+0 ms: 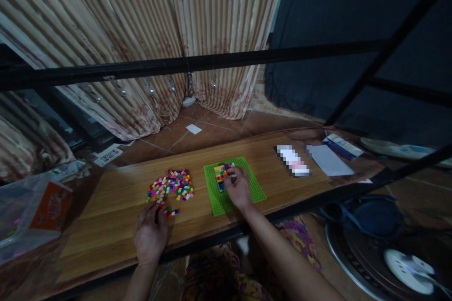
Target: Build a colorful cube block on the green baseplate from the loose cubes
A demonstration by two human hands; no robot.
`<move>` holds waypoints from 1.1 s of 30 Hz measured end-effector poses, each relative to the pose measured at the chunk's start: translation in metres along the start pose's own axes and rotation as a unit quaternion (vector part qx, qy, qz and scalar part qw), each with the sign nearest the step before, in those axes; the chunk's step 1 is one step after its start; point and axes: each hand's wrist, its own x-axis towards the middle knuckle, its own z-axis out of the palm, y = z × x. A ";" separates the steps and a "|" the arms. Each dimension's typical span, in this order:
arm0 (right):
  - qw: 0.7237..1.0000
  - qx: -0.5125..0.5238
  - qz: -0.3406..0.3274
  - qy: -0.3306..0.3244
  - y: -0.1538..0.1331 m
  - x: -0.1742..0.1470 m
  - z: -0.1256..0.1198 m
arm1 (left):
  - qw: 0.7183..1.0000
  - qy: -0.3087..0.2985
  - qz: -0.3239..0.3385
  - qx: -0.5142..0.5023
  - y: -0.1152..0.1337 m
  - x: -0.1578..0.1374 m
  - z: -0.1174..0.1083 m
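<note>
My right hand [240,188] is over the green studded baseplate [221,204], thumb and fingers pinched together at the small block of coloured toy bricks [221,173] built on it. The fingers cover part of that block and most of the brick they pinch. At the near edge of a heap of loose, many-coloured toy bricks [176,183] rests my left hand [151,233]. Its fingers are bent, with a gap between thumb and forefinger. A few bricks [172,212] lie apart from the heap, just right of the left thumb.
The wooden table [116,211] carries a phone-like item with a blurred screen [293,161] on the right, with white paper [330,160] beyond. A clear plastic box [28,216] stands at the left. A dark metal bar [212,62] crosses in front of the curtains [134,19].
</note>
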 end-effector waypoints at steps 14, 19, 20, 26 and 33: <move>0.989 -0.145 0.013 -0.038 -0.014 -0.001 0.011 | 1.000 0.002 -0.003 -0.002 0.004 0.001 -0.001; 0.993 -0.118 -0.004 -0.008 -0.009 -0.005 0.015 | 0.999 0.003 -0.029 -0.014 0.008 -0.001 -0.002; 0.994 -0.108 -0.011 0.000 -0.008 -0.006 0.014 | 0.999 -0.006 -0.033 -0.014 0.009 -0.002 -0.002; 0.987 -0.150 -0.048 -0.009 -0.016 -0.013 0.003 | 0.998 -0.006 -0.051 -0.025 0.011 -0.006 -0.001; 0.953 -0.024 -0.215 -0.212 -0.049 -0.069 0.030 | 0.997 -0.011 -0.060 -0.036 0.014 -0.007 -0.003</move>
